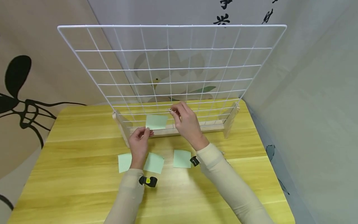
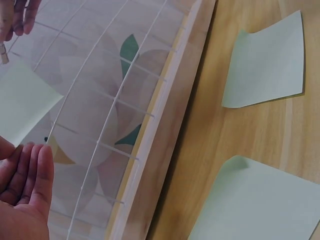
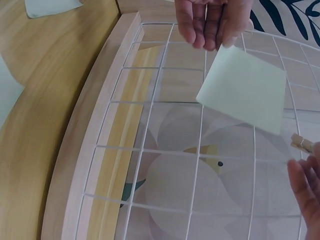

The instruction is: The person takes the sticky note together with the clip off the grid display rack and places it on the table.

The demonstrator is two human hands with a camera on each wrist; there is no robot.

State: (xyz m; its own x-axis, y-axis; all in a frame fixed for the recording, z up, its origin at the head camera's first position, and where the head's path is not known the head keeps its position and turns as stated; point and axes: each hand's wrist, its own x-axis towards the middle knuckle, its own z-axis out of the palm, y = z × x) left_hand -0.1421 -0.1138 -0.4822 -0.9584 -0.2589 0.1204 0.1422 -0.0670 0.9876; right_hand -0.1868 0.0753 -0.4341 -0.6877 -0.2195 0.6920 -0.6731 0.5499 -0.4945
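Note:
My left hand (image 1: 139, 144) pinches the lower left corner of a pale green sticky note (image 1: 156, 122) between thumb and fingers. The note stands up in front of the white wire grid (image 1: 170, 82), near its lower part. To the right of the note, my right hand (image 1: 186, 123) holds a small wooden clothespin (image 3: 301, 143) between thumb and fingertips. In the right wrist view the clothespin is close to the note's edge but apart from it. Whether the note touches the wires I cannot tell.
Several more green sticky notes lie on the wooden table, among them one at the left (image 1: 124, 162), one in the middle (image 1: 154, 163) and one at the right (image 1: 182, 158). Wooden feet (image 1: 230, 120) hold the grid upright. Patterned curtains (image 1: 313, 81) hang behind.

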